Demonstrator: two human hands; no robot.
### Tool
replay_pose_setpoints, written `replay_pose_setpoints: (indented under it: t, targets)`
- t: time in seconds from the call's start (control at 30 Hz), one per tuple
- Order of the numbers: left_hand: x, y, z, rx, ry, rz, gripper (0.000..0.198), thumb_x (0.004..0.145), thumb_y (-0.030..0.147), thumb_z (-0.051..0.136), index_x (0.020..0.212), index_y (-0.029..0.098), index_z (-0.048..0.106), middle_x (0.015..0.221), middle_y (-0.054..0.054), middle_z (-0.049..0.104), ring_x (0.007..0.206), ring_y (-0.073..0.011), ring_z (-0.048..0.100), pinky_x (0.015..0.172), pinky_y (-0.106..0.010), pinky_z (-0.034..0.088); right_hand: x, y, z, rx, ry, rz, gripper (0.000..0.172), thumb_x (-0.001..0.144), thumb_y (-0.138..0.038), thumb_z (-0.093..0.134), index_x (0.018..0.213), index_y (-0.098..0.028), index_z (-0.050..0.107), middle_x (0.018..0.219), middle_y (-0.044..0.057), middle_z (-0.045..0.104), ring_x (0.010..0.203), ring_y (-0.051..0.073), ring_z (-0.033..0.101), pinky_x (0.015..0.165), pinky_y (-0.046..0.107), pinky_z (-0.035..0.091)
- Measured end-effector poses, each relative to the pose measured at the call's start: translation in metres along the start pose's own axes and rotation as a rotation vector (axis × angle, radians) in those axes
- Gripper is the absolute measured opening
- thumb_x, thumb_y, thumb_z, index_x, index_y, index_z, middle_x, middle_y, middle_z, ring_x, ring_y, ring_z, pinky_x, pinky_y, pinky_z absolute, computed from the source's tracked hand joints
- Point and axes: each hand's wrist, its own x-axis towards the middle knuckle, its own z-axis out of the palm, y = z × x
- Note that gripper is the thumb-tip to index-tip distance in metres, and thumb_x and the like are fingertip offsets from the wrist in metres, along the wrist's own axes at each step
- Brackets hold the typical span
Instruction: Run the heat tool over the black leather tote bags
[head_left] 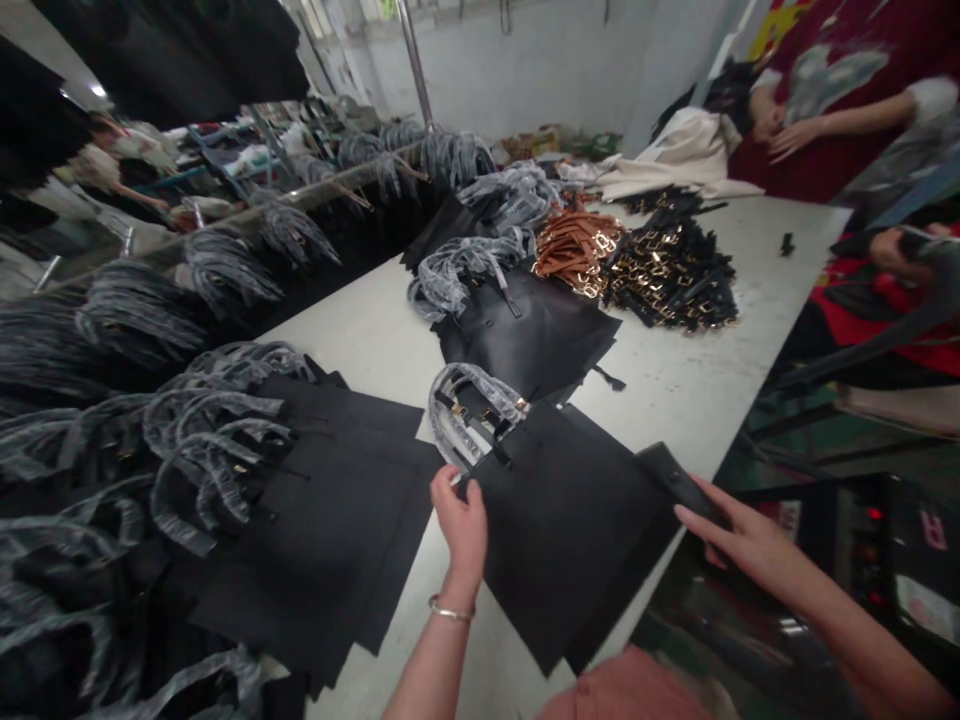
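A black bag panel [570, 510] lies on the table in front of me, its handle [457, 400] wrapped in clear plastic with gold-coloured fittings. My left hand [461, 525] pinches the panel's upper left corner, close to the foot of the handle. At the panel's right corner, my right hand [724, 525] is closed round a black elongated object [679, 482]; its exact kind is unclear. Another black panel with a wrapped handle [517, 325] lies just beyond. On my left is a stack of black panels [330, 510], with many wrapped handles [217, 430] along its far left side.
Brown straps [574, 245] and black straps [675, 270] with gold buckles are heaped on the white table [780, 250]. More wrapped handles hang over a rail [247, 215] at left. A co-worker in dark red [840, 110] is across the table's far right corner.
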Motion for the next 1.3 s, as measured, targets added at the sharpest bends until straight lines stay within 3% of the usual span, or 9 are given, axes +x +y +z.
replay_pose_setpoints:
  t: [0.1,0.2,0.37,0.57,0.73,0.9,1.07,1.17,1.3]
  targets:
    - [-0.048,-0.012,0.021,0.252,-0.404,0.367,0.023,0.087,0.016,0.046,0.106,0.020,0.059,0.121,-0.009,0.057,0.118,-0.0211,0.050,0.105,-0.040,0.039,0.010,-0.023,0.031,-0.026,-0.154,-0.046,0.070,0.082,-0.056,0.058,0.141,-0.019,0.044,0.046,-0.006,0.057,0.045,0.019,0.060,0.045,0.027,0.043]
    - [-0.081,-0.025,0.037,0.506,-0.571,0.498,0.040,0.089,0.022,0.049,0.129,0.019,0.050,0.146,-0.010,0.040,0.137,-0.0268,0.032,0.113,-0.050,0.029,0.028,-0.044,0.062,-0.019,-0.289,-0.060,0.069,0.084,-0.054,0.056,0.141,-0.018,0.043,0.052,-0.005,0.060,0.042,0.016,0.058,0.043,0.025,0.043]
    - [-0.090,-0.038,0.036,0.703,-0.666,0.609,0.050,0.096,0.040,0.041,0.143,0.024,0.037,0.155,-0.006,0.025,0.143,-0.0266,0.019,0.116,-0.053,0.023,0.059,-0.068,0.094,-0.021,-0.403,-0.044,0.066,0.085,-0.052,0.056,0.139,-0.016,0.045,0.064,-0.001,0.064,0.039,0.012,0.057,0.037,0.022,0.043]
    - [-0.089,-0.042,0.033,0.781,-0.688,0.635,0.054,0.097,0.043,0.037,0.146,0.023,0.032,0.157,-0.004,0.020,0.144,-0.0256,0.017,0.116,-0.049,0.024,0.079,-0.089,0.101,-0.027,-0.451,-0.009,0.056,0.086,-0.053,0.054,0.128,-0.016,0.053,0.065,-0.001,0.060,0.034,0.011,0.054,0.030,0.020,0.039]
    - [-0.087,-0.043,0.035,0.771,-0.701,0.623,0.054,0.097,0.044,0.035,0.147,0.023,0.031,0.157,-0.005,0.019,0.144,-0.0253,0.015,0.117,-0.049,0.021,0.095,-0.106,0.112,-0.020,-0.382,-0.071,0.053,0.086,-0.054,0.053,0.125,-0.018,0.055,0.067,-0.002,0.062,0.038,0.010,0.055,0.035,0.020,0.042]
    - [-0.089,-0.043,0.034,0.785,-0.714,0.635,0.055,0.097,0.040,0.036,0.148,0.020,0.029,0.158,-0.005,0.015,0.145,-0.0250,0.010,0.118,-0.049,0.020,0.083,-0.114,0.104,-0.075,-0.299,-0.160,0.066,0.087,-0.053,0.054,0.141,-0.019,0.042,0.051,-0.006,0.057,0.040,0.013,0.056,0.041,0.022,0.045]
    - [-0.103,-0.045,0.036,0.788,-0.725,0.645,0.058,0.093,0.032,0.042,0.148,0.019,0.027,0.158,-0.004,0.014,0.145,-0.0246,0.008,0.118,-0.046,0.020,0.052,-0.108,0.095,-0.204,-0.487,-0.139,0.066,0.085,-0.050,0.056,0.141,-0.016,0.045,0.061,0.000,0.068,0.039,0.014,0.058,0.038,0.022,0.044]
    - [-0.112,-0.047,0.037,0.772,-0.748,0.646,0.061,0.093,0.031,0.042,0.149,0.019,0.024,0.157,-0.003,0.016,0.145,-0.0242,0.007,0.118,-0.046,0.019,0.045,-0.107,0.108,-0.222,-0.556,-0.129,0.066,0.085,-0.048,0.057,0.141,-0.016,0.046,0.068,0.002,0.071,0.038,0.012,0.057,0.037,0.021,0.042]
    - [-0.115,-0.048,0.037,0.734,-0.773,0.640,0.061,0.095,0.035,0.039,0.150,0.019,0.020,0.157,-0.004,0.017,0.145,-0.0242,0.008,0.118,-0.047,0.018,0.050,-0.116,0.134,-0.236,-0.580,-0.105,0.065,0.082,-0.046,0.061,0.139,-0.016,0.049,0.059,0.001,0.068,0.036,0.013,0.055,0.034,0.021,0.039]
